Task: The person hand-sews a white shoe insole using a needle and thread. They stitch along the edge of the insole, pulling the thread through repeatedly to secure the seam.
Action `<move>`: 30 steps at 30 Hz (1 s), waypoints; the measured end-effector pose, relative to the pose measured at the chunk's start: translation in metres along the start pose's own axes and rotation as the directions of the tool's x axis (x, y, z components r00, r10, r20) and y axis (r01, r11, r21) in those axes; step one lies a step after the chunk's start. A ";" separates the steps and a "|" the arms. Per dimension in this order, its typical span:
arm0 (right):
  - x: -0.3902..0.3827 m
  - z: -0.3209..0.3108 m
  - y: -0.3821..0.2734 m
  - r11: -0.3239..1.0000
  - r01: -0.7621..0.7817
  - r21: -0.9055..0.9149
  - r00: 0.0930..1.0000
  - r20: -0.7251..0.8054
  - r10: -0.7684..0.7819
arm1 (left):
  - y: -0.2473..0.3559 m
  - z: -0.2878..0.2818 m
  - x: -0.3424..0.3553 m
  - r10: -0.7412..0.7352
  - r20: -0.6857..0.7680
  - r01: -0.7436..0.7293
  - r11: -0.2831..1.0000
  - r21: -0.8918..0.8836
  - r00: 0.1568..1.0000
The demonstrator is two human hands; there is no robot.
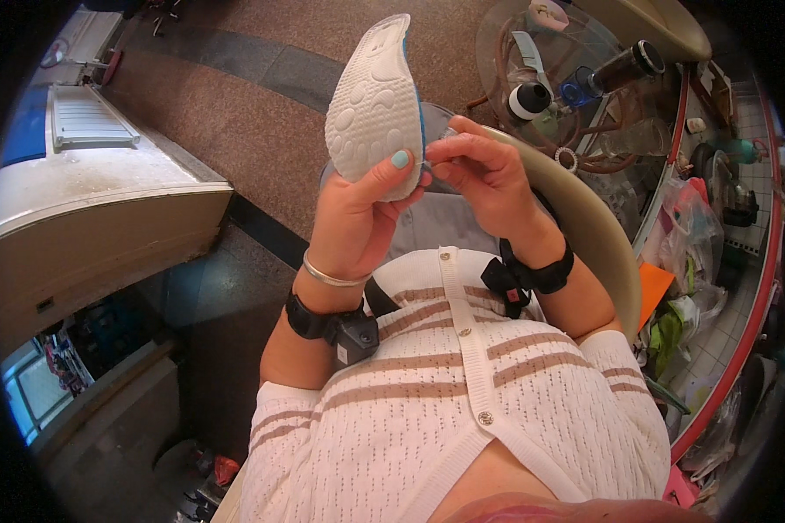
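A white shoe insole [372,113] with a bumpy, patterned underside and a blue edge stands raised in front of me. My left hand [364,202] is closed on its lower end, the thumb with a pale blue nail pressed over the white side. Close against the blue edge, the fingers of my right hand [487,170] are pinched together near the left fingertips. What they pinch is too small to make out. A small silvery piece [449,133] shows at the right index finger. Below the insole lies my grey-clothed lap [449,225].
At the upper right, a round glass table [576,52] carries a cleaver [529,54], a black-and-white round object [529,101] and a dark cylindrical bottle [628,68]. The beige chair rim [597,222] curves round my right side. Plastic bags [691,228] crowd the far right. A white-topped counter [105,179] stands left.
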State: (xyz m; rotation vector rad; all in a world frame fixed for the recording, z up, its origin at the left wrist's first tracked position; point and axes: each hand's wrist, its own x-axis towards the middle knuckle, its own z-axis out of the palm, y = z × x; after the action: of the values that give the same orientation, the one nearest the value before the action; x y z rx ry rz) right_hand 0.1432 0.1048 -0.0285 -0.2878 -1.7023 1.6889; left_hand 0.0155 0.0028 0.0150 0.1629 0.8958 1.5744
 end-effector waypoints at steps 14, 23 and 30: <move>0.002 0.005 -0.017 0.993 -0.100 0.070 0.984 -0.138 0.109 | -0.002 0.005 0.003 0.119 -0.046 -0.106 0.971 0.212 0.992; 0.019 -0.002 -0.034 0.755 0.275 -0.595 0.959 0.111 -0.262 | -0.004 0.005 0.006 0.198 -0.088 -0.159 0.932 0.326 0.976; 0.021 -0.004 -0.055 0.970 0.237 -0.063 0.939 -0.241 -0.245 | -0.002 -0.001 0.006 0.185 -0.134 -0.138 0.945 0.298 0.974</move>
State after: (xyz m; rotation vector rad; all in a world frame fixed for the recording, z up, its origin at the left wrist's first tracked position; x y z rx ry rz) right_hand 0.1484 0.1139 0.0299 -0.2804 -1.5141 1.3854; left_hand 0.0147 0.0077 0.0109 0.3268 1.2650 1.6189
